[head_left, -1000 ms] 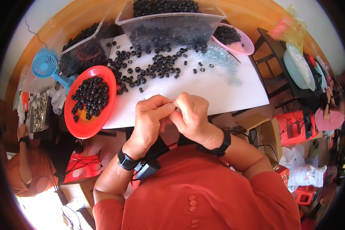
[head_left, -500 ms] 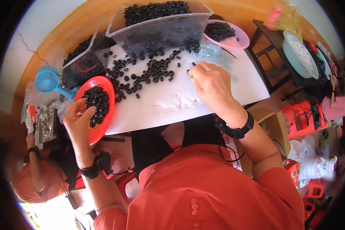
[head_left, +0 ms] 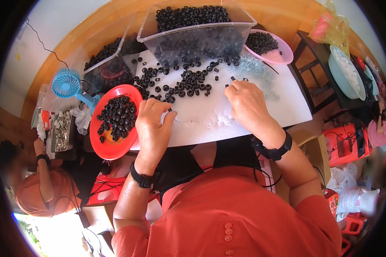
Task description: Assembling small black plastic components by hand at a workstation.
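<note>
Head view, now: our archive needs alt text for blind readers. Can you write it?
A person's left hand and right hand pick at small black rings scattered on a white sheet, beside a red plate and a clear bin holding more.

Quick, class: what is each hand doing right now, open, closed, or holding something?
Left hand: fingers curled, tips at a small black ring on the white sheet; grip cannot be told.
Right hand: fingers bent, tips at black rings; grip cannot be told.
</note>
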Action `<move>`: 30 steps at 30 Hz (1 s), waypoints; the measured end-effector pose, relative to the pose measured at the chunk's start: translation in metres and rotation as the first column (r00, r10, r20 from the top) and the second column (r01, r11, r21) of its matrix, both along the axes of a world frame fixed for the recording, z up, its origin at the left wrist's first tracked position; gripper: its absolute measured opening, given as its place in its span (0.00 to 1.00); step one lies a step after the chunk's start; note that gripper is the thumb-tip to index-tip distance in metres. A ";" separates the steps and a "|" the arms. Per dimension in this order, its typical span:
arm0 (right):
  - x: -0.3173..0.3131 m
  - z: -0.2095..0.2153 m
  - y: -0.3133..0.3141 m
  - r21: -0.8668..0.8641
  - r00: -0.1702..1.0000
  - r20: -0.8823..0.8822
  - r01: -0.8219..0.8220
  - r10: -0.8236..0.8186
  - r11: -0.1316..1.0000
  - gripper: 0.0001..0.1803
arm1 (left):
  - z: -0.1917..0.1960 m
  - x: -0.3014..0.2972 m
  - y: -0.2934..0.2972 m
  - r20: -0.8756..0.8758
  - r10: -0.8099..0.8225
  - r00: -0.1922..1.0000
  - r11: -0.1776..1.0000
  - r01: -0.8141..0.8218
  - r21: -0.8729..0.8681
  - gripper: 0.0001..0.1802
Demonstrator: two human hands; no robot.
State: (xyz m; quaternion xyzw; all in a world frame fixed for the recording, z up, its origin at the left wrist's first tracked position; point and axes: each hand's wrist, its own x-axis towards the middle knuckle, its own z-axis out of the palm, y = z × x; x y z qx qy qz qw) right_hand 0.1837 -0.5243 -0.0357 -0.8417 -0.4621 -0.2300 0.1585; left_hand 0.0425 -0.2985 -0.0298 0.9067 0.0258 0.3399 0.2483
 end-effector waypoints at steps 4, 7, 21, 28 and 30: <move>-0.004 -0.006 -0.002 0.060 0.999 0.032 0.041 -0.043 0.997 0.09 | 0.001 0.021 -0.003 -0.021 0.043 0.999 0.971 -0.037 0.234 0.12; -0.005 -0.009 -0.003 0.104 0.992 0.085 0.081 -0.090 0.991 0.09 | -0.001 0.032 0.002 -0.026 0.057 0.998 0.947 -0.046 0.319 0.12; 0.001 -0.016 -0.004 0.179 0.987 0.083 0.122 -0.139 0.976 0.07 | 0.000 0.030 -0.008 0.000 -0.002 1.000 0.940 0.002 0.341 0.09; -0.005 -0.015 -0.007 0.170 0.991 -0.004 0.133 -0.135 0.976 0.10 | 0.006 0.019 0.001 -0.061 0.007 0.998 0.963 0.010 0.268 0.05; -0.006 -0.016 -0.009 0.137 0.990 0.003 0.142 -0.144 0.980 0.09 | 0.007 0.016 0.000 -0.084 -0.005 0.996 0.960 0.028 0.277 0.04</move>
